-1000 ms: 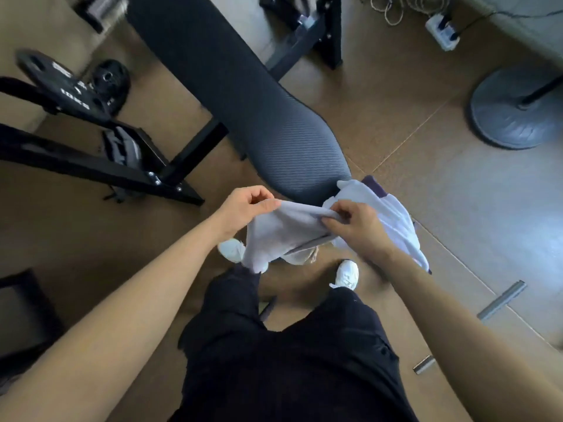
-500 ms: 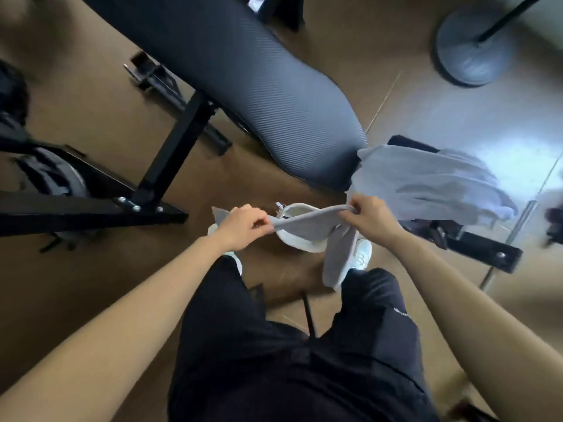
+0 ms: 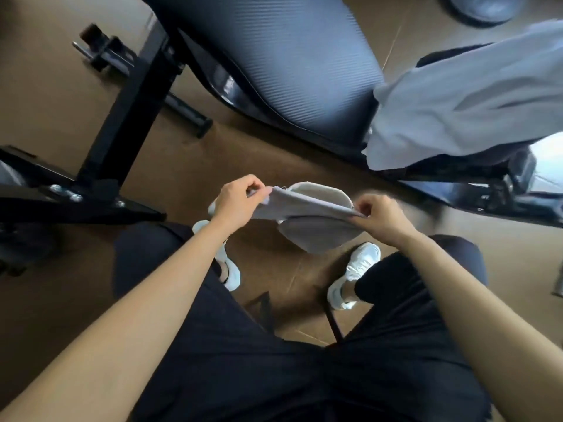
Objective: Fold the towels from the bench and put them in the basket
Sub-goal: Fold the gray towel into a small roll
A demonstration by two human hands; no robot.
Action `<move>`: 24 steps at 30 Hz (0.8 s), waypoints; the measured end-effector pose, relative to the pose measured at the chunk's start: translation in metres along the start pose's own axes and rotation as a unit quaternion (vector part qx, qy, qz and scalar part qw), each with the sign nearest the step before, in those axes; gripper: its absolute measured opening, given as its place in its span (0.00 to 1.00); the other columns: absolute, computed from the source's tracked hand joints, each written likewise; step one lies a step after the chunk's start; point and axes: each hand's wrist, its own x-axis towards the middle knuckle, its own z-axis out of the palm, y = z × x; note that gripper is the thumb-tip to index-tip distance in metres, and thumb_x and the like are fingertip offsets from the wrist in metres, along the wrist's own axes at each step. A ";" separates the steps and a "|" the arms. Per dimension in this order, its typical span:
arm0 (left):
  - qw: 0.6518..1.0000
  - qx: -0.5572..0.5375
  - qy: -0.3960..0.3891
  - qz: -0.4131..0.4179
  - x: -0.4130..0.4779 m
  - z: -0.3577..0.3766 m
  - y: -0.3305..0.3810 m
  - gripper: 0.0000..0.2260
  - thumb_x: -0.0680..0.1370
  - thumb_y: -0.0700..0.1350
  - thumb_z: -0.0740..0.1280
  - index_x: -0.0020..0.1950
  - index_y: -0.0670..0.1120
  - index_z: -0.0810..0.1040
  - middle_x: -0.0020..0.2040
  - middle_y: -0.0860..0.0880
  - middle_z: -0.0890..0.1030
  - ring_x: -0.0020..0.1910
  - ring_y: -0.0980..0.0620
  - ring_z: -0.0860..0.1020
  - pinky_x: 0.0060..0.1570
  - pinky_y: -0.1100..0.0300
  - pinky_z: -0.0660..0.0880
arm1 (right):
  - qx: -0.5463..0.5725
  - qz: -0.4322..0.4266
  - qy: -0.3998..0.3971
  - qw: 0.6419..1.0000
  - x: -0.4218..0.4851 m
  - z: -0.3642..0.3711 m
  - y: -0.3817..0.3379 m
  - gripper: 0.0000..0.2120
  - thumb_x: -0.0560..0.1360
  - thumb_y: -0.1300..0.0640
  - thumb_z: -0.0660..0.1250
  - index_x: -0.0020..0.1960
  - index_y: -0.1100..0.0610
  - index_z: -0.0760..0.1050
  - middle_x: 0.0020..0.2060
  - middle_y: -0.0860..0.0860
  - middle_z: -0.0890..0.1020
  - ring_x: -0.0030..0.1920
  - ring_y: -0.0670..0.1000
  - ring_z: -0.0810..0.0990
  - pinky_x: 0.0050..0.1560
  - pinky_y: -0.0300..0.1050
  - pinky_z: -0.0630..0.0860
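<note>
The left hand (image 3: 240, 202) and right hand (image 3: 379, 219) each pinched one end of the towel (image 3: 304, 207) with curled fingers. It was stretched for folding, low between the feet. Under it stood a pale round thing, probably the basket (image 3: 323, 193); its inside was hidden. A second towel (image 3: 457, 95) lay on the bench (image 3: 289, 56).

Padded bench (image 3: 289, 65), dark ribbed top, sits on a black steel frame (image 3: 122, 123) w/ feet on the brown floor (image 3: 61, 86). A loose heap of pale towels (image 3: 463, 95) lies on the bench's right end, one edge hanging over the side. On the floor, btwn bench and the person's white shoes (image 3: 355, 274): a pale round thing, prob. the basket (image 3: 320, 190), partly behind the held towel (image 3: 304, 205). Round stand base (image 3: 484, 7) at top right, blurred.
</note>
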 end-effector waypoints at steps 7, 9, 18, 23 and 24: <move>0.987 0.063 0.148 0.018 -0.026 0.022 0.007 0.10 0.80 0.57 0.67 0.44 0.53 0.78 0.42 0.54 0.79 0.44 0.48 0.77 0.41 0.56 0.70 | -0.052 -0.074 -0.014 0.996 -0.041 0.035 0.061 0.08 0.69 0.53 0.75 0.38 0.54 0.77 0.34 0.51 0.79 0.39 0.54 0.78 0.39 0.52 0.74; 0.981 0.046 0.185 0.026 -0.038 0.015 0.018 0.10 0.79 0.57 0.67 0.43 0.53 0.78 0.41 0.54 0.79 0.44 0.48 0.77 0.42 0.54 0.74 | -0.022 -0.067 0.015 0.997 -0.061 0.037 0.071 0.10 0.70 0.55 0.75 0.36 0.52 0.75 0.32 0.49 0.77 0.36 0.51 0.75 0.36 0.48 0.71; 0.958 -0.119 0.261 0.024 -0.087 -0.006 0.036 0.12 0.78 0.53 0.70 0.43 0.45 0.81 0.42 0.49 0.83 0.45 0.47 0.81 0.55 0.46 0.80 | 0.087 -0.059 0.180 0.978 -0.115 0.027 0.089 0.08 0.76 0.53 0.74 0.42 0.55 0.79 0.35 0.48 0.78 0.38 0.49 0.77 0.38 0.44 0.71; 0.959 -0.141 0.227 0.091 -0.116 -0.005 0.057 0.10 0.78 0.51 0.70 0.43 0.45 0.83 0.41 0.49 0.83 0.43 0.52 0.79 0.49 0.53 0.78 | 0.126 -0.149 0.237 0.952 -0.132 0.016 0.046 0.08 0.73 0.52 0.76 0.42 0.55 0.81 0.35 0.49 0.81 0.37 0.45 0.77 0.38 0.39 0.71; 0.960 -0.146 0.215 0.109 -0.121 -0.003 0.061 0.10 0.79 0.50 0.71 0.42 0.46 0.83 0.40 0.50 0.83 0.42 0.53 0.79 0.48 0.55 0.77 | 0.130 -0.169 0.240 0.947 -0.133 0.015 0.035 0.07 0.73 0.52 0.77 0.42 0.54 0.81 0.35 0.49 0.82 0.37 0.46 0.77 0.40 0.39 0.73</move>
